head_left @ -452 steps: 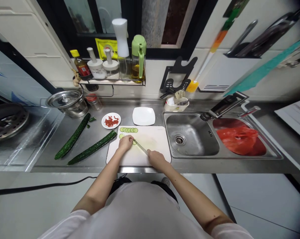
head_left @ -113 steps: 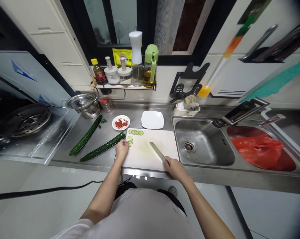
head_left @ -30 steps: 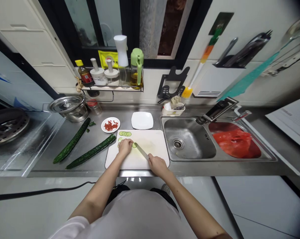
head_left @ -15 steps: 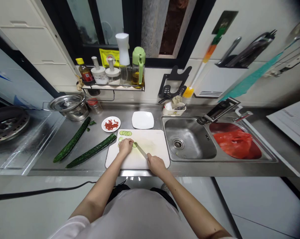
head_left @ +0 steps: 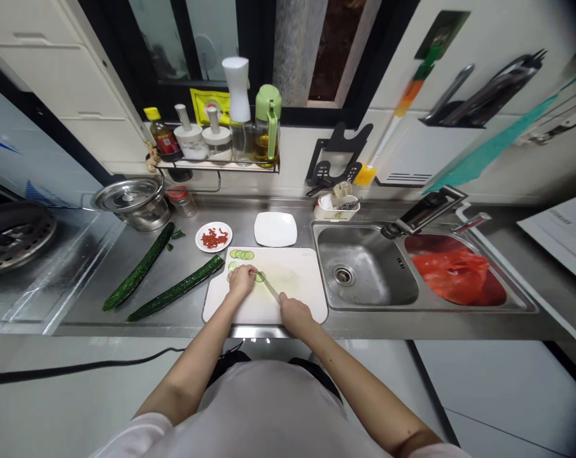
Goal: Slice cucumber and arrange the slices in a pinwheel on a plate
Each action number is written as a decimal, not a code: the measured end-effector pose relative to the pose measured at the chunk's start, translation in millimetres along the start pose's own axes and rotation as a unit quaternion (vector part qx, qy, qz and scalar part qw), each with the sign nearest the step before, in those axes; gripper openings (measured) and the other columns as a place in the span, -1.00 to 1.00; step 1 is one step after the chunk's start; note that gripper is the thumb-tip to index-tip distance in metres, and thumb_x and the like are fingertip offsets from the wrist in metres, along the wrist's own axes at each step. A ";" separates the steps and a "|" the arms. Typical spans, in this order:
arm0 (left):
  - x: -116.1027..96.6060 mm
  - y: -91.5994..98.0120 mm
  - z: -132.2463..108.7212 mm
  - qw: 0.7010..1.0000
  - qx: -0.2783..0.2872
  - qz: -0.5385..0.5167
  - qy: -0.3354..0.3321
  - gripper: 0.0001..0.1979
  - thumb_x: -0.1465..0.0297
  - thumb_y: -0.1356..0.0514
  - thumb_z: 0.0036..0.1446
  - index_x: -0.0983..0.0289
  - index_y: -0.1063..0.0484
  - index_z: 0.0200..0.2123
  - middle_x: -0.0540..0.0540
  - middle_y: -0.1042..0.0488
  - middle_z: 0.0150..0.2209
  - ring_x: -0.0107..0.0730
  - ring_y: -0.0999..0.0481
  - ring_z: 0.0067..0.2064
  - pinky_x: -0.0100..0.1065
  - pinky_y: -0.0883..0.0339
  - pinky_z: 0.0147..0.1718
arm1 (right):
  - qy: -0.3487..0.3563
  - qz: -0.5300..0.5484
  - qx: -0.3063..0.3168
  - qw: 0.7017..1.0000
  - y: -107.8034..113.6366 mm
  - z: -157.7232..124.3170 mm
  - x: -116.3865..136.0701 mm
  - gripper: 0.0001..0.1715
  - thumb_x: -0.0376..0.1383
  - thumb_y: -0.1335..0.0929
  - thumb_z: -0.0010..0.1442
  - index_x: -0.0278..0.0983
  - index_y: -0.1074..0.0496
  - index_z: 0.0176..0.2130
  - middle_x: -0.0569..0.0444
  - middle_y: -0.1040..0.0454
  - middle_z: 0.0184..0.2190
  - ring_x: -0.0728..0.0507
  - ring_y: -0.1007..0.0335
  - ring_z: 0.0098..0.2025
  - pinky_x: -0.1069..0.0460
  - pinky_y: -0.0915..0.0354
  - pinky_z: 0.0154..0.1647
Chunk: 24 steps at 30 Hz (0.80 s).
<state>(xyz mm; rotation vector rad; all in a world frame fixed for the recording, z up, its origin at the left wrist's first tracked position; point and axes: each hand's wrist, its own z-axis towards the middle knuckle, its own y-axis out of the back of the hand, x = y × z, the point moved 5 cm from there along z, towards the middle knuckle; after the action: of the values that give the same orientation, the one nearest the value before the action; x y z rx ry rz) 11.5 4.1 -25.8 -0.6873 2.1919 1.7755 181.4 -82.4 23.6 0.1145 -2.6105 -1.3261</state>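
Note:
On the white cutting board (head_left: 297,267), my right hand (head_left: 295,315) grips a knife (head_left: 272,289) by its handle, the blade slanting up and left. The blade's tip meets a round cucumber slice (head_left: 259,277), whose edge my left hand (head_left: 242,280) pinches with its fingertips. A row of cucumber slices (head_left: 242,254) lies at the board's top left. More slices sit just behind my left hand, partly covered by it. Left of the board lie two cucumbers, one close by (head_left: 177,288) with its end on the board, the other (head_left: 142,267) farther off.
Behind the board stand a white plate (head_left: 275,229) and a plate of chopped red pieces (head_left: 214,236). A lidded steel pot (head_left: 139,207) is at the back left. To the right is the sink (head_left: 364,261), with a red bag (head_left: 452,273) in its second basin.
My right hand and the knife handle have shifted slightly left and down. My left hand stays at the slice. The whole view has moved a little.

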 end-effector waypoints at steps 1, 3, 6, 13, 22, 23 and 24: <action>0.1 0.0 0.2 1.000 0.001 0.001 0.003 -0.73 0.43 -0.07 0.14 0.11 -0.56 -0.22 0.03 -0.57 -0.12 -0.22 -0.46 -0.03 -0.23 -0.23 -0.05 | 0.001 0.002 0.003 1.000 0.6 0.8 0.1 -0.65 -0.50 -0.15 0.21 -0.33 -0.19 0.00 -0.20 -0.49 -0.17 -0.22 -0.47 -0.11 -0.02 -0.27 -0.22; 0.1 -0.3 0.7 1.000 0.003 0.003 0.006 -0.73 0.43 -0.07 0.14 0.11 -0.56 -0.23 0.03 -0.57 -0.12 -0.22 -0.46 -0.03 -0.23 -0.23 -0.04 | 0.004 0.007 0.005 1.000 1.5 2.3 -0.4 -0.64 -0.50 -0.14 0.21 -0.33 -0.19 0.01 -0.20 -0.49 -0.17 -0.22 -0.46 -0.10 -0.02 -0.27 -0.21; -0.3 -0.5 1.5 1.000 0.008 0.007 0.008 -0.73 0.43 -0.06 0.14 0.10 -0.56 -0.23 0.04 -0.57 -0.11 -0.21 -0.46 -0.03 -0.22 -0.22 -0.03 | 0.007 0.011 0.003 1.000 2.1 3.4 -1.7 -0.63 -0.49 -0.13 0.23 -0.33 -0.19 0.03 -0.21 -0.49 -0.16 -0.23 -0.46 -0.09 -0.03 -0.27 -0.20; -2.6 3.2 3.0 1.000 0.021 0.022 0.002 -0.75 0.44 -0.09 0.13 0.10 -0.55 -0.24 0.05 -0.57 -0.13 -0.18 -0.44 -0.01 -0.18 -0.19 0.00 | 0.014 0.003 -0.002 1.000 3.3 -1.3 -4.0 -0.63 -0.50 -0.12 0.23 -0.33 -0.20 0.02 -0.21 -0.49 -0.18 -0.24 -0.46 -0.09 -0.03 -0.27 -0.22; -4.2 2.6 0.7 0.999 0.013 0.028 0.008 -0.76 0.46 -0.12 0.10 0.14 -0.54 -0.22 0.08 -0.56 -0.10 -0.21 -0.45 -0.02 -0.23 -0.21 -0.01 | 0.013 -0.003 -0.002 1.000 -9.6 -12.0 -10.0 -0.61 -0.50 -0.15 0.21 -0.34 -0.19 0.03 -0.21 -0.49 -0.18 -0.24 -0.47 -0.09 -0.03 -0.28 -0.22; -4.3 2.5 1.0 0.999 0.014 0.029 0.009 -0.76 0.46 -0.12 0.10 0.14 -0.54 -0.22 0.08 -0.56 -0.10 -0.21 -0.46 -0.03 -0.23 -0.22 -0.02 | 0.013 -0.003 -0.003 1.000 -10.0 -12.0 -10.1 -0.61 -0.50 -0.14 0.21 -0.34 -0.20 0.03 -0.21 -0.49 -0.17 -0.24 -0.47 -0.10 -0.03 -0.28 -0.22; -4.4 2.3 1.2 0.999 0.016 0.029 0.010 -0.76 0.47 -0.12 0.09 0.15 -0.54 -0.22 0.08 -0.56 -0.10 -0.21 -0.46 -0.03 -0.24 -0.22 -0.02 | 0.013 -0.002 -0.004 1.000 -10.0 -11.7 -10.0 -0.61 -0.51 -0.14 0.21 -0.34 -0.20 0.03 -0.21 -0.49 -0.17 -0.25 -0.47 -0.10 -0.04 -0.28 -0.22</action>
<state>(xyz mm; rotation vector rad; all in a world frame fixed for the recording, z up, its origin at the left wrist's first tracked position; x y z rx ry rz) 14.0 6.5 -22.0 -0.6429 2.2704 1.7652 193.5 -96.0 20.7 0.1348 -2.5843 -1.3270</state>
